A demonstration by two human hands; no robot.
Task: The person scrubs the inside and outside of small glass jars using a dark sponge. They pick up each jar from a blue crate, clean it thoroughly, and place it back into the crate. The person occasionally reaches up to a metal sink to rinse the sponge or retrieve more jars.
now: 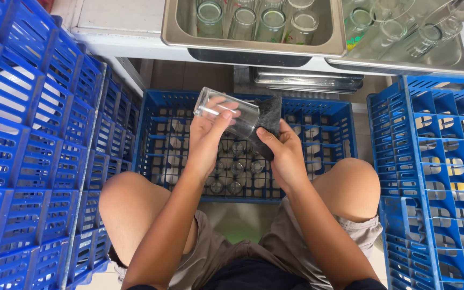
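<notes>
I see a clear drinking glass (226, 111) held on its side just above the centre of the frame, over a blue compartment crate (159, 115) on the floor. My left hand (206, 140) is wrapped around the glass from below, fingers closed on its wall near the open end. My right hand (284, 156) is clamped on a dark cloth (267, 121) that is pressed against the glass's other end; the two hands sit close together on the same glass. More glasses (236, 167) stand in the crate's compartments beneath the hands. Both bare knees frame the crate in the lower half. Stacked blue crates (22, 150) fill the left edge, and another blue crate (436, 172) stands at the right edge. Along the top, a steel tray (174, 27) holds upright glasses (272, 19), with a second steel tray (447, 59) at upper right.
</notes>
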